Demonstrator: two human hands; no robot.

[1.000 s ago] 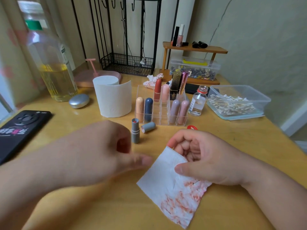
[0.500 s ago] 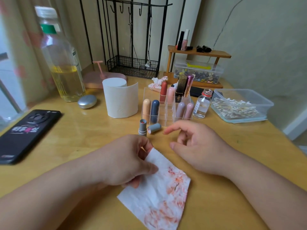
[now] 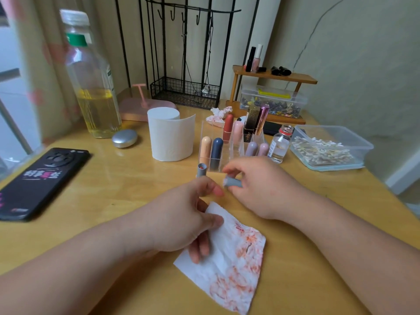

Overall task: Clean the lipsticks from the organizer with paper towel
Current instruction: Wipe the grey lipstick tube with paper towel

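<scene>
A clear organizer (image 3: 228,151) in the middle of the table holds several lipsticks. In front of it stands an uncapped grey lipstick (image 3: 201,170) with a red tip. My right hand (image 3: 261,185) pinches that lipstick's grey cap (image 3: 234,182), held sideways just above the table. Near me, my left hand (image 3: 181,219) holds the corner of a white paper towel (image 3: 229,258) stained with pink-red smears, thumb on top and fingers under it; its forefinger reaches toward the cap.
A paper towel roll (image 3: 169,135) stands left of the organizer, with an oil bottle (image 3: 93,87), a silver case (image 3: 124,138) and a black phone (image 3: 43,180) farther left. On the right are a small glass vial (image 3: 279,145) and a tub of cotton swabs (image 3: 327,147).
My right hand reached forward and picked the grey cap up from beside the organizer. My left hand took over the stained towel and moved forward with it.
</scene>
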